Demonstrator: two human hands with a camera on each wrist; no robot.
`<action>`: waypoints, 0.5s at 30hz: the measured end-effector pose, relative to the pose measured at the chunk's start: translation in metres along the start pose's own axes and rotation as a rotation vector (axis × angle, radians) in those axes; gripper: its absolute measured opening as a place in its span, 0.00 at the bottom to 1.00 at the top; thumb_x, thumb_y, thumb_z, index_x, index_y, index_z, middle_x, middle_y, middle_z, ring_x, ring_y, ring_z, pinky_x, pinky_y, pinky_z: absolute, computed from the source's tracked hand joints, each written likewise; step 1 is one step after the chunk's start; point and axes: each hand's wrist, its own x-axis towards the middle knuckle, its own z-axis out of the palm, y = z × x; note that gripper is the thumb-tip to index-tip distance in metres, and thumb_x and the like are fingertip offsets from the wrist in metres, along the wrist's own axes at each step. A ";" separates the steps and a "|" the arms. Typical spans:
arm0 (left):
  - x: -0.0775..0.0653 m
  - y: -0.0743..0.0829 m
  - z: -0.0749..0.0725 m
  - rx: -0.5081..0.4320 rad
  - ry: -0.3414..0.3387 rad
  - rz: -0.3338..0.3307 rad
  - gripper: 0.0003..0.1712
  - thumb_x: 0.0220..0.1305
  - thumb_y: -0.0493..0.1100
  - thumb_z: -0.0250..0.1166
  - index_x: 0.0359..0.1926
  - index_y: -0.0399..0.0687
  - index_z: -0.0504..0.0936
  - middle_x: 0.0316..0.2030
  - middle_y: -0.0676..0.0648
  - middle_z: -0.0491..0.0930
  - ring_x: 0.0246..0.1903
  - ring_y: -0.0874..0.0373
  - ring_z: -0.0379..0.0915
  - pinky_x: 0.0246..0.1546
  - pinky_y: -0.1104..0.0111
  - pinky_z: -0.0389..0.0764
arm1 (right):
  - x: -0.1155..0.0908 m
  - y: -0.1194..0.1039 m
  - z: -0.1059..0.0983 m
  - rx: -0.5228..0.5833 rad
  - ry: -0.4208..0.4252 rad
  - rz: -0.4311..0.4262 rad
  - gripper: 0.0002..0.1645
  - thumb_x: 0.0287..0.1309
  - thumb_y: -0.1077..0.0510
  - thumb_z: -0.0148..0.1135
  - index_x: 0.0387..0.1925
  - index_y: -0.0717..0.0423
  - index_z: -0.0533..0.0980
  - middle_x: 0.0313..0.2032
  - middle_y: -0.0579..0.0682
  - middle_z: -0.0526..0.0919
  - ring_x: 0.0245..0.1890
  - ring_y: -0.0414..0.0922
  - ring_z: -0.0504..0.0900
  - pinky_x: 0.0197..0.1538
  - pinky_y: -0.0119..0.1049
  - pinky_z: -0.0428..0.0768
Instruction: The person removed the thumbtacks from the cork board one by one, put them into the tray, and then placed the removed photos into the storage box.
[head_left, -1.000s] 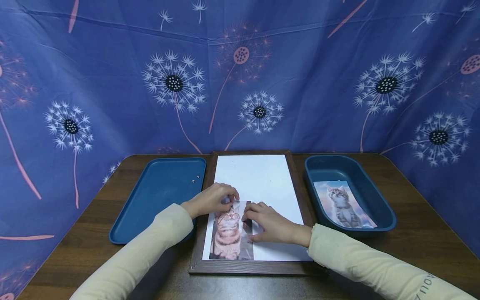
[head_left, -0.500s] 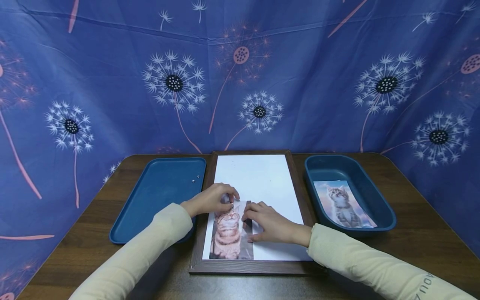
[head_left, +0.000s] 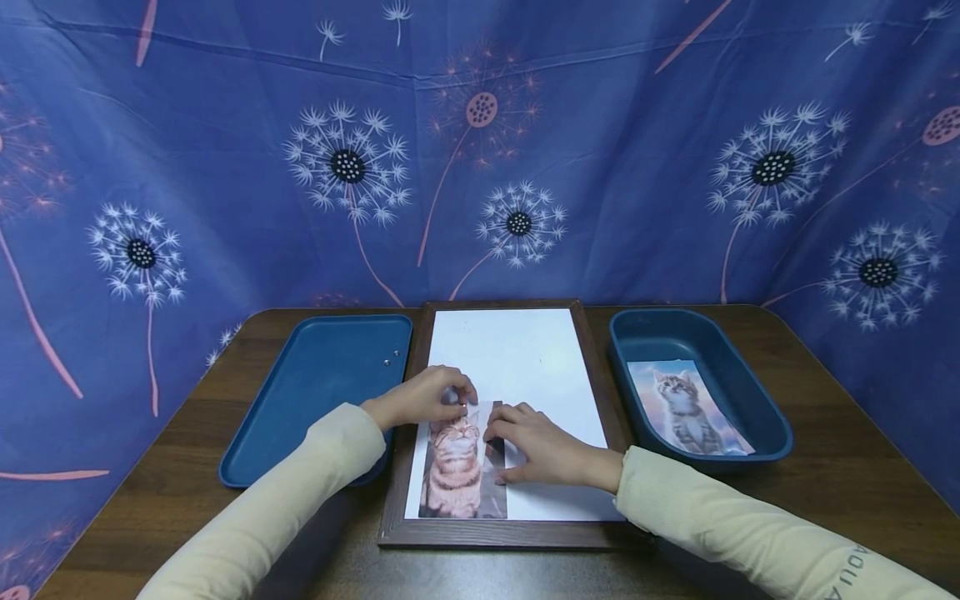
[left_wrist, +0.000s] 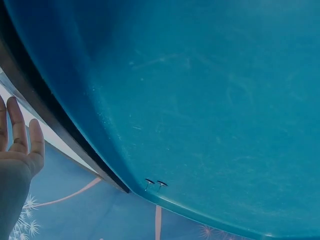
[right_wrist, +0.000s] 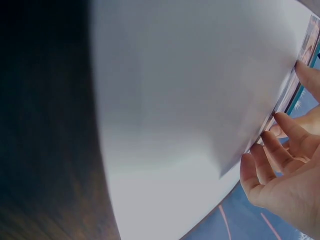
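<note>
A photo of an orange cat (head_left: 455,479) lies on the lower left of a white board (head_left: 517,354) with a dark wooden frame. My left hand (head_left: 429,395) is at the photo's top edge, pinching a small shiny thumbtack between thumb and fingers; the fingers mostly hide it. With fingertips spread along the photo's right side, my right hand (head_left: 547,448) presses it against the board. In the right wrist view the right hand's fingers (right_wrist: 272,155) touch the photo's edge. Two silver thumbtacks (left_wrist: 156,183) lie in the blue tray (left_wrist: 210,125) in the left wrist view.
The flat blue tray (head_left: 322,392) stands left of the board. On the right, a deeper blue bin (head_left: 731,375) holds a photo of a grey kitten (head_left: 682,412). All rest on a brown wooden table (head_left: 840,500), with a blue dandelion-print cloth (head_left: 600,167) hanging behind.
Both hands keep nearly the same places on the photo. The left fingers shift very slightly at its top edge.
</note>
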 end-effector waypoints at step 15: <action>0.001 -0.001 0.001 -0.009 0.001 -0.005 0.08 0.57 0.38 0.63 0.40 0.48 0.81 0.29 0.54 0.76 0.31 0.60 0.71 0.37 0.69 0.75 | 0.000 0.002 0.002 -0.012 0.017 -0.025 0.26 0.45 0.48 0.69 0.47 0.51 0.74 0.50 0.45 0.70 0.48 0.42 0.67 0.48 0.42 0.68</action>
